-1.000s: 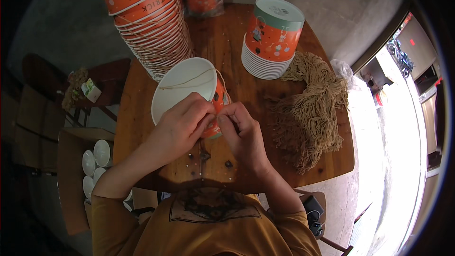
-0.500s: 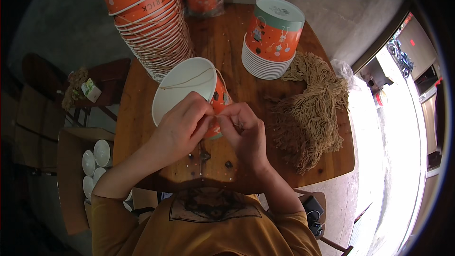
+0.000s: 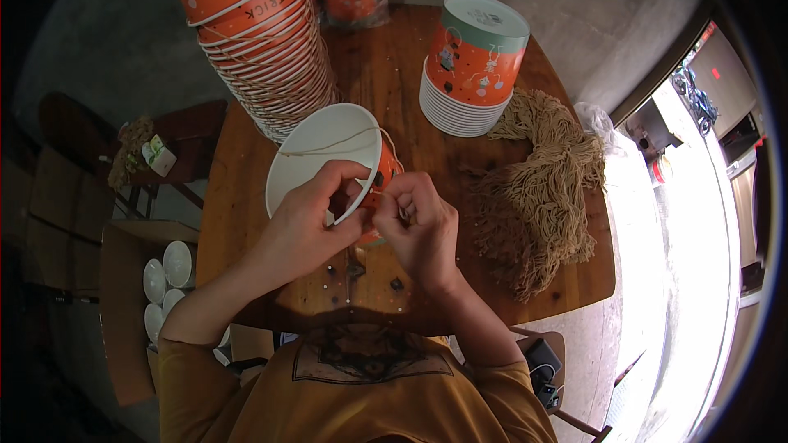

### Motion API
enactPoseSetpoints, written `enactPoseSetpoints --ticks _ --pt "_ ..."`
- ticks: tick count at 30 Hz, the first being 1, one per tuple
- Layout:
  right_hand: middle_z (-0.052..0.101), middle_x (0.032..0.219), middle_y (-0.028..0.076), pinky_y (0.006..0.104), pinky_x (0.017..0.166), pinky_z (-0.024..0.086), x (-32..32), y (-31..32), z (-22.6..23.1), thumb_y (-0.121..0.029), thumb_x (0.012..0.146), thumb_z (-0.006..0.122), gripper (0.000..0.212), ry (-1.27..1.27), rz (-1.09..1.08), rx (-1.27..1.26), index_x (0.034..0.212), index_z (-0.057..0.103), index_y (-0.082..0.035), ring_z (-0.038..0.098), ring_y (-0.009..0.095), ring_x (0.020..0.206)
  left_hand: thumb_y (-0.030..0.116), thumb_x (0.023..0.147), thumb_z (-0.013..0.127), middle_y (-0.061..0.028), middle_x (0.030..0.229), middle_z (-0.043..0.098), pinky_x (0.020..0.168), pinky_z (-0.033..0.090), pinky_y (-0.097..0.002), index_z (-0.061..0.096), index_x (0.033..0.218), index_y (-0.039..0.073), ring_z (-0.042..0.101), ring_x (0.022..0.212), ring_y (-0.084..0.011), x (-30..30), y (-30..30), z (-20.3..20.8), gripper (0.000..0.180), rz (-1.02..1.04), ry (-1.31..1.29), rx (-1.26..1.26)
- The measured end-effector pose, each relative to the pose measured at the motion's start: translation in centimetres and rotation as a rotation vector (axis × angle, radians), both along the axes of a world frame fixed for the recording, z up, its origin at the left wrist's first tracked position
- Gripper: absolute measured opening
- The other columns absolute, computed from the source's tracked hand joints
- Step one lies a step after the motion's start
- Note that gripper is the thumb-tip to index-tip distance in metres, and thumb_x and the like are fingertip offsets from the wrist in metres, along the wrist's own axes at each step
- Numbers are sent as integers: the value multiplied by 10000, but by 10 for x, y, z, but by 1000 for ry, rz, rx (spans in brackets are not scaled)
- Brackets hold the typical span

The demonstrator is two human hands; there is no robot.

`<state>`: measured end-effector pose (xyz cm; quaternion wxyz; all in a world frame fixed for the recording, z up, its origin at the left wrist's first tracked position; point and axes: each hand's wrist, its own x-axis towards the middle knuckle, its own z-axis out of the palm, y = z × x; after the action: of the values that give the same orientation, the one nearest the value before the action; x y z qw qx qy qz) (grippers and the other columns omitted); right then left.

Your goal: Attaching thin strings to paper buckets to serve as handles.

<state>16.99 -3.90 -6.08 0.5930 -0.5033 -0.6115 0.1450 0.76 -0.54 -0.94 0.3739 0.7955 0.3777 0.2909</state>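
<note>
A paper bucket [image 3: 305,133], white inside and orange outside, lies tilted on the wooden table in front of me, its mouth toward me. My left hand [image 3: 310,212] grips its near rim, fingers inside and thumb outside. A thin tan string [image 3: 336,148] runs across the mouth and over the right rim, then down the outer wall. Close to the rim, my right hand [image 3: 420,226] is closed in a pinch on the string's end at the bucket's outer side. The fingertips partly hide the spot where string and wall meet.
A tall leaning stack of orange buckets with strings [image 3: 271,86] stands at the back left. Upside-down buckets [image 3: 476,70] are stacked back right, beside a heap of tan strings [image 3: 546,197]. A cardboard box [image 3: 123,312] with white-rimmed containers sits on the floor at left.
My left hand has gone from pinching near the string to holding the bucket's rim, fingers inside. The bucket has shifted slightly right. My right hand stays pinched at its side.
</note>
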Motion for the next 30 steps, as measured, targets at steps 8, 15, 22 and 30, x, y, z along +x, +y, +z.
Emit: enactPoseSetpoints --ticks 8,15,22,30 --pt "486 608 1 209 512 424 0 1 -4 35 800 674 158 -46 -4 0 855 554 -50 459 43 526 27 832 685 -37 847 554 677 488 -268 503 1183 43 548 757 -111 1 0 -3 395 -30 -45 -35" --pt "536 616 27 239 530 466 6 -6 -3 31 789 682 178 -144 -21 -17 876 552 -54 536 92 522 58 904 624 -22 881 571 716 476 -237 536 1149 15 547 811 -80 -5 6 -9 263 -165 -188 -309" --pt "558 652 56 315 530 500 15 -19 -15 10 786 699 233 -117 -51 -36 899 520 -87 598 218 550 71 990 511 5 930 574 776 466 -231 552 1051 12 533 864 -62 9 11 -10 95 -280 -139 -455" --pt "571 675 70 316 565 499 28 -32 -20 -46 854 687 149 -60 41 -204 931 561 -70 588 195 569 104 936 568 -123 797 601 685 479 -338 508 952 5 585 711 -227 25 9 -20 117 -183 75 -129"
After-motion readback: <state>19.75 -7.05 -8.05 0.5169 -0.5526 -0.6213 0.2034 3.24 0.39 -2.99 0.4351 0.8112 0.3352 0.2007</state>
